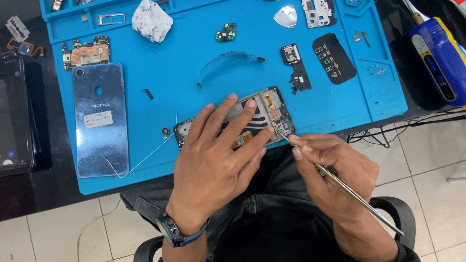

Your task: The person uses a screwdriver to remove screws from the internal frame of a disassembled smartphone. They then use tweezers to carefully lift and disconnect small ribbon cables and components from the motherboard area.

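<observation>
- The left hand (221, 157) lies palm down with fingers spread and slightly fanned, pressing flat on the opened phone frame (273, 111); a dark watch sits on its wrist, and the forearm comes up from the bottom edge of the view.
- The right hand (330, 166) is curled, its thumb and fingertips pinched together around a thin metal tool (348, 189) held like a pen; the wrist bends inward toward the left hand.
- The tool's tip touches the right end of the phone frame, and its long shaft runs back down to the right past the wrist.
- The phone frame lies at the near edge of the blue work mat (189, 65), mostly covered by the left hand.
- Farther out on the mat: a blue phone back cover (99, 120) to the left, a circuit board (85, 52) above it, a crumpled white cloth (151, 19), and a curved clear strip (225, 61).
- A blue and yellow device (442, 61) rests beyond the mat's right side.
</observation>
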